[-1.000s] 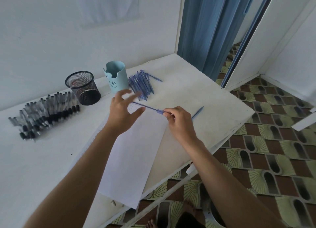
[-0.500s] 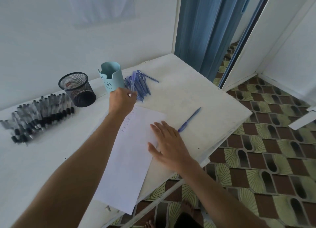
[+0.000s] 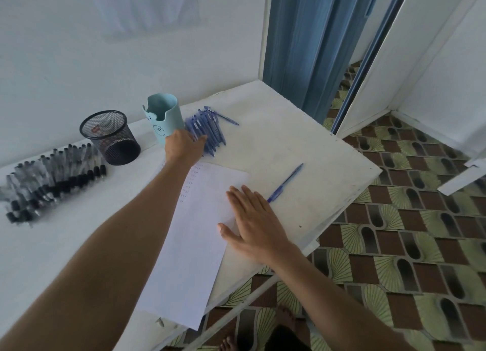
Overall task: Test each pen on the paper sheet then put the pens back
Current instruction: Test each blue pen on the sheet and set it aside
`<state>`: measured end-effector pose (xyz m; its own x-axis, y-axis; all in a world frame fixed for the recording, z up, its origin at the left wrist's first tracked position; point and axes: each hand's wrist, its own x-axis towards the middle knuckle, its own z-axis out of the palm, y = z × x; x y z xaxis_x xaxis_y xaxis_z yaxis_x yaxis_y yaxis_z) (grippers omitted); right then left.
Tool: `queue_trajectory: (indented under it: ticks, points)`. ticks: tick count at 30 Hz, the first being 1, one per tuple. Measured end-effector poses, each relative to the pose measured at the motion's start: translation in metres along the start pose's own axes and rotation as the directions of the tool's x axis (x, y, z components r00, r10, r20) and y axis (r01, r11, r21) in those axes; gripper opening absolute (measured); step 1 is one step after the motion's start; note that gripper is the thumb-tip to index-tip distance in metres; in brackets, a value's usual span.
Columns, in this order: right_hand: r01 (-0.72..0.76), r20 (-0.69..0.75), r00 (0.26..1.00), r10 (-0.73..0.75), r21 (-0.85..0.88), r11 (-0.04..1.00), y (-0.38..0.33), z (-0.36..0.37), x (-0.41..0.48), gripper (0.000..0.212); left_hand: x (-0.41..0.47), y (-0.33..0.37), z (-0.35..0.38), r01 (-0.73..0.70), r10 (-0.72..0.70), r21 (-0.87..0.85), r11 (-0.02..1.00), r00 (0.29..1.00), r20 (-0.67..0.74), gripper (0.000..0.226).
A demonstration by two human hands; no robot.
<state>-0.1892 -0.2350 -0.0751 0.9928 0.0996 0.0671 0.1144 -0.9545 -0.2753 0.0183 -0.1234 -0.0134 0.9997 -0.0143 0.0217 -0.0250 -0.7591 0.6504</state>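
Left hand [image 3: 182, 146]: rested on blue pen pile [image 3: 210, 129]; fingers hidden, grip unclear.
Right hand [image 3: 253, 225]: flat, fingers straight, pressed on paper sheet [image 3: 194, 245].
Loose blue pen [image 3: 285, 182]: lay on surface [image 3: 302, 140], just beyond right hand.

1 wide-angle camera, worn on the person's head, looked forward and down from close above the white table [image 3: 289, 145]. The paper sheet [image 3: 194, 245] sat near the frame's centre; wall [image 3: 79, 61] filled the top, patterned floor [image 3: 394, 245] the lower right.
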Motion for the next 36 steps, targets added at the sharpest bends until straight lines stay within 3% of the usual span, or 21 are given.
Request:
queue_trajectory:
  ticks: [4,7,10,13,15,17,23,26,31,33,36]
  points:
    - [-0.002,0.009,1.000,0.001,0.019,1.000,-0.002,-0.003,-0.005,0.082,-0.007,-0.001,0.001,-0.059,0.061,0.038,0.998,0.998,-0.028,0.027]
    - [-0.003,-0.007,1.000,0.003,0.018,1.000,-0.001,-0.002,-0.015,0.080,-0.024,0.008,0.006,-0.232,0.232,0.093,0.968,0.973,0.014,0.016]
    - [-0.021,-0.055,0.998,0.022,0.008,1.000,0.001,0.001,-0.027,0.077,-0.045,0.021,0.014,-0.438,0.414,0.096,0.894,0.889,0.195,0.014]
    - [-0.020,-0.081,0.996,0.020,0.012,1.000,0.001,0.003,-0.033,0.074,-0.066,0.039,0.029,-0.598,0.533,0.027,0.801,0.733,0.423,0.023]
    - [-0.024,-0.074,0.997,0.025,0.008,1.000,0.001,0.004,-0.033,0.073,-0.076,0.050,0.043,-0.635,0.524,0.031,0.772,0.663,0.534,0.029]
    - [-0.024,-0.078,0.997,0.025,0.011,1.000,0.002,0.003,-0.033,0.073,-0.079,0.058,0.057,-0.635,0.482,0.064,0.770,0.645,0.593,0.034]
    - [-0.032,-0.074,0.997,0.033,0.016,0.999,-0.001,0.001,-0.033,0.074,-0.077,0.070,0.064,-0.610,0.431,0.134,0.781,0.681,0.592,0.024]
    - [-0.035,-0.078,0.996,0.036,0.018,0.999,-0.001,0.000,-0.033,0.076,-0.074,0.069,0.060,-0.574,0.398,0.186,0.797,0.732,0.553,0.014]
    - [-0.034,-0.071,0.997,0.035,0.013,0.999,0.001,0.000,-0.033,0.075,-0.062,0.055,0.048,-0.527,0.376,0.298,0.796,0.816,0.439,0.023]
    - [-0.036,-0.066,0.997,0.037,0.016,0.999,0.000,0.000,-0.032,0.075,-0.058,0.046,0.042,-0.478,0.383,0.213,0.852,0.847,0.369,0.016]
    - [-0.043,-0.095,0.994,0.047,0.038,0.998,0.000,0.000,-0.032,0.072,-0.053,0.032,0.032,-0.349,0.364,-0.102,0.931,0.892,0.267,0.008]
